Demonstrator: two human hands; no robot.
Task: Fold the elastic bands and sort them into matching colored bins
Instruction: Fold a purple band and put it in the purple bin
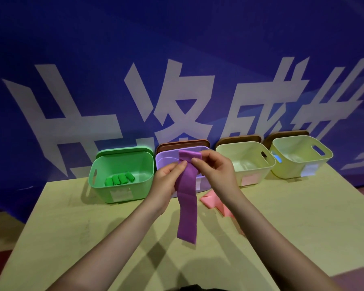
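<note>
Head view shows the purple band (186,192) held up in the air in front of the purple bin (166,162), its top edge folded over and its long tail hanging toward the counter (93,223). Fingers of the left hand (166,181) and right hand (214,171) both pinch the band near that top fold. It looks light, thin and limp, probably a little stretchy, so holding it by the folded end seems best. Green rolls (119,179) lie in the green bin (122,192); a pink band (216,203) lies on the counter.
</note>
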